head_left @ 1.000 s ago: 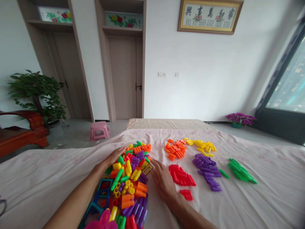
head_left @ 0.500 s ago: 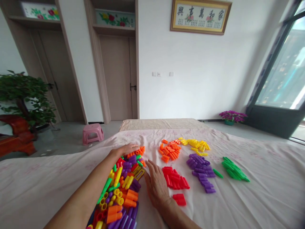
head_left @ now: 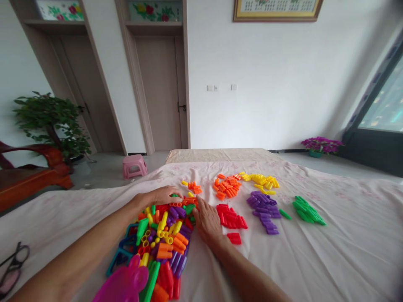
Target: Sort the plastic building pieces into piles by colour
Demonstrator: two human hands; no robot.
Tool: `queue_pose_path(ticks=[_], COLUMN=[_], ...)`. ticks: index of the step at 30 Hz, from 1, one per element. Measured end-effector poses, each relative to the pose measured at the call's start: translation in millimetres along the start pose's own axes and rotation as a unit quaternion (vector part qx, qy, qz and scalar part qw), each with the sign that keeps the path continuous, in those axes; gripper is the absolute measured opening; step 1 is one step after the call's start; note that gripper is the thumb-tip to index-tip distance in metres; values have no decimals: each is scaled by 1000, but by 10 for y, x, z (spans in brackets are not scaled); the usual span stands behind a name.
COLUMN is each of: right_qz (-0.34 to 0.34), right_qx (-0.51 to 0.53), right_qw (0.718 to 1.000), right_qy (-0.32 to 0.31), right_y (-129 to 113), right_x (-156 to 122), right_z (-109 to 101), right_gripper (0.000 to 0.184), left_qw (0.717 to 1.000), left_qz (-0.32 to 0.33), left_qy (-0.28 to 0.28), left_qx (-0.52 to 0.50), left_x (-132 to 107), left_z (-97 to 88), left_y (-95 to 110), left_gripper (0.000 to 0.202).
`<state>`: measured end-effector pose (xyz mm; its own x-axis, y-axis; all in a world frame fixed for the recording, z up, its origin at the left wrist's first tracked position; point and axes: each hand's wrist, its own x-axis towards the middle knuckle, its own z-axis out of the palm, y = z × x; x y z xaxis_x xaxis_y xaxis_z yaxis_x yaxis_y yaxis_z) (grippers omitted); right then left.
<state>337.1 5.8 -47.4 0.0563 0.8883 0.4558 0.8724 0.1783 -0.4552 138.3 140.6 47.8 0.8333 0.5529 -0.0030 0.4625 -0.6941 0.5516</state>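
Note:
A mixed pile of plastic building blocks (head_left: 163, 228) in orange, purple, yellow, green and red lies on the cloth in front of me. My left hand (head_left: 163, 195) rests at the far edge of this pile, its fingers spread over green and orange pieces without a clear grip. Along the pile's right side lies my right hand (head_left: 208, 221), fingers extended, fingertips near orange and green pieces. A few orange blocks (head_left: 194, 187) sit just beyond the pile. Right of my right hand are sorted groups: red blocks (head_left: 231, 217), orange blocks (head_left: 227, 187), yellow blocks (head_left: 261, 181), purple blocks (head_left: 262, 209) and green blocks (head_left: 308, 210).
A translucent pink plastic object (head_left: 126, 283) and blue frame-shaped pieces (head_left: 121, 253) lie at the pile's near left. Glasses (head_left: 14, 266) rest at the left on the cloth (head_left: 355, 235). Beyond stand a pink stool (head_left: 134, 166), a wooden chair (head_left: 47, 172) and potted plants.
My view has tilted down and turned slightly left, bringing the pink object and glasses in. A few orange and yellow blocks now show apart, beyond the pile's far edge. Both hands stay by the pile.

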Motion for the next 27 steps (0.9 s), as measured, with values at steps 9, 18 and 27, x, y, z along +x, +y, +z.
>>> queue_pose_path(ticks=[9,18,27], right_qz=[-62,-135,-137], right_qx=[55,44,60], right_qw=[996,988,988], right_qy=[-33,-54,-46], right_y=[-53,-75,-53], right_x=[-14,-44,-37], right_z=[-113,-6,-31], right_gripper=[44,51,44], left_qw=[989,931,925], left_qz=[-38,-48,5], left_qy=[95,233,266], left_qx=[108,276,272], left_x=[-1908,-2338,-1484], left_z=[499,1308,1004], left_y=[545,586,486], left_gripper=[103,93,94])
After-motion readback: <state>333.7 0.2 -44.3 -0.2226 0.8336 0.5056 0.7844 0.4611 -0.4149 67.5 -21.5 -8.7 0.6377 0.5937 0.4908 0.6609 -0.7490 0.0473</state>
